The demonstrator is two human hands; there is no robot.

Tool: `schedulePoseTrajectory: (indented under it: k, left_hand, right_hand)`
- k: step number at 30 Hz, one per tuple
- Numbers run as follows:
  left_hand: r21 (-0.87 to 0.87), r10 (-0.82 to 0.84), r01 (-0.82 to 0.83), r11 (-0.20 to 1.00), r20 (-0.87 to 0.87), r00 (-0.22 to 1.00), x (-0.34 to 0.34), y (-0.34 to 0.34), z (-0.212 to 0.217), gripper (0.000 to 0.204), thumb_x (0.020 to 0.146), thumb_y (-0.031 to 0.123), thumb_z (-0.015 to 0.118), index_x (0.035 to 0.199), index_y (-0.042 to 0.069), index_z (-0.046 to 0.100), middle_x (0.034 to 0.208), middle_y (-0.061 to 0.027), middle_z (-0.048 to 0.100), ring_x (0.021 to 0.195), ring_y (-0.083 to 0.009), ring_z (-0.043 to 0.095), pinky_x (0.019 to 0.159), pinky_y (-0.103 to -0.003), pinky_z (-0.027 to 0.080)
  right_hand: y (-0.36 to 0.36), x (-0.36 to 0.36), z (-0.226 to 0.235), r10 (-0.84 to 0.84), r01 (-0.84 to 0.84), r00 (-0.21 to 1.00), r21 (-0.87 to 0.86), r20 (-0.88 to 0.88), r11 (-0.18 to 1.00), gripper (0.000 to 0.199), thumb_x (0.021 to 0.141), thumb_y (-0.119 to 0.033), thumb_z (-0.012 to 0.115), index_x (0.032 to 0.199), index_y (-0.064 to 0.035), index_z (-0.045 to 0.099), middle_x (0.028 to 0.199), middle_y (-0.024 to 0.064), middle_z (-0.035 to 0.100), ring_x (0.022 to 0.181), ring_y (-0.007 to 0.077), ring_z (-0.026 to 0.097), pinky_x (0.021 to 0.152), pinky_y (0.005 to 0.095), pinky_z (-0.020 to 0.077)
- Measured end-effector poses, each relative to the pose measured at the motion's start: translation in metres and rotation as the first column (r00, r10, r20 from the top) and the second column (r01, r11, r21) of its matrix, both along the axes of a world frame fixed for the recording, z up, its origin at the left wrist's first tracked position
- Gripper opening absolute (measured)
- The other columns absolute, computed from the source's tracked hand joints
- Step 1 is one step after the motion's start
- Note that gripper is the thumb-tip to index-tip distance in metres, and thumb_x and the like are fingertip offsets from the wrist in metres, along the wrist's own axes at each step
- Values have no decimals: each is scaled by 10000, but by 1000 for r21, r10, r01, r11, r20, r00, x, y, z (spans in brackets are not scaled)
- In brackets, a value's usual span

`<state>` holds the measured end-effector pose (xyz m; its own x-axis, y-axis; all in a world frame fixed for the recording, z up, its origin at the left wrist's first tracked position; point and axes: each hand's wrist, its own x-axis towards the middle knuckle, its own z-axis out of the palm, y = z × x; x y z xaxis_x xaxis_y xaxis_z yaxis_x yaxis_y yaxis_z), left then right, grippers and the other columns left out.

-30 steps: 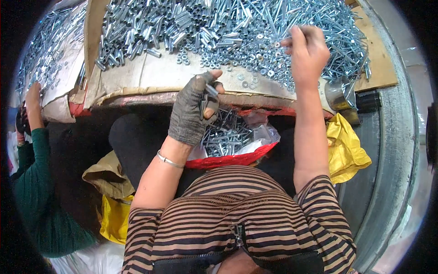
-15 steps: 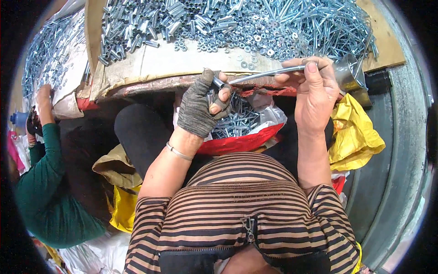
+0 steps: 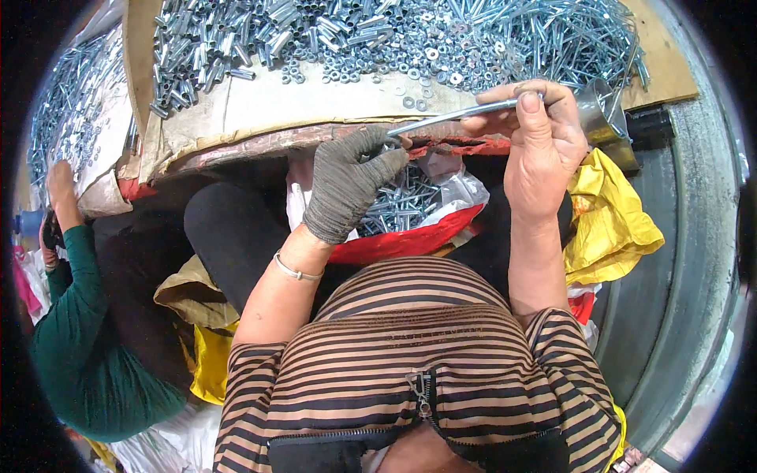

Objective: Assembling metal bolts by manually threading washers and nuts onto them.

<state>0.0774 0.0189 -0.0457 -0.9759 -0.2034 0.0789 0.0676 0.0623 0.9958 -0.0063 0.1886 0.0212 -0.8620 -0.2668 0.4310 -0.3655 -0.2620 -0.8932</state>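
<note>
A long silver bolt (image 3: 453, 117) stretches between my two hands in the head view. My right hand (image 3: 540, 142), bare, pinches its right end. My left hand (image 3: 347, 181), in a grey knit glove, closes on its left tip. Just beneath the hands a white and red plastic bag (image 3: 441, 225) on my lap holds several finished bolts (image 3: 398, 203). Past the hands, a cardboard sheet (image 3: 268, 106) carries heaps of silver sleeves (image 3: 213, 39), washers (image 3: 414, 67) and long bolts (image 3: 568, 35).
A person in a green sleeve (image 3: 83, 347) sits on my left, one hand (image 3: 59, 185) at a second pile of hardware (image 3: 71, 110). Yellow plastic bags (image 3: 615, 221) lie by my right arm. A grey curved metal wall (image 3: 694, 260) runs along the right.
My right hand came back from the bolt heap holding a long bolt and brought it to my gloved left hand, which now grips its other end.
</note>
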Motion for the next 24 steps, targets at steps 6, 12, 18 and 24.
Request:
schedulePoseTrajectory:
  k: [6,12,18,24]
  left_hand:
    - [60,-90,85,995,75,993,-1,5,-5,216,775,95,684,978,21,683,723,-36,643,662,-72,570,608,-245,468]
    - [-54,-111,109,993,-48,993,-3,10,-3,224,769,109,681,979,29,682,726,-43,640,618,-70,558,554,-237,447]
    - [814,50,-65,577,44,998,-1,-19,10,208,859,209,600,964,30,596,625,-9,531,406,-54,394,383,-179,301]
    - [858,-322,20,514,171,931,2,-5,-9,226,867,245,610,864,22,576,593,-18,526,369,-67,388,348,-201,290]
  right_hand:
    - [9,-7,-4,46,-46,999,-19,3,999,158,951,-160,512,978,-8,477,839,150,651,631,192,662,566,284,561]
    - [13,-3,-10,185,-184,983,64,-12,981,147,945,-136,520,984,-3,472,840,150,652,668,183,663,587,280,560]
    - [21,-4,-40,254,-364,879,224,404,904,175,919,-140,547,885,21,606,765,109,653,635,163,648,565,254,529]
    - [-19,5,-55,431,-623,751,319,500,714,233,817,-208,701,685,-44,600,577,-6,570,516,50,518,461,206,413]
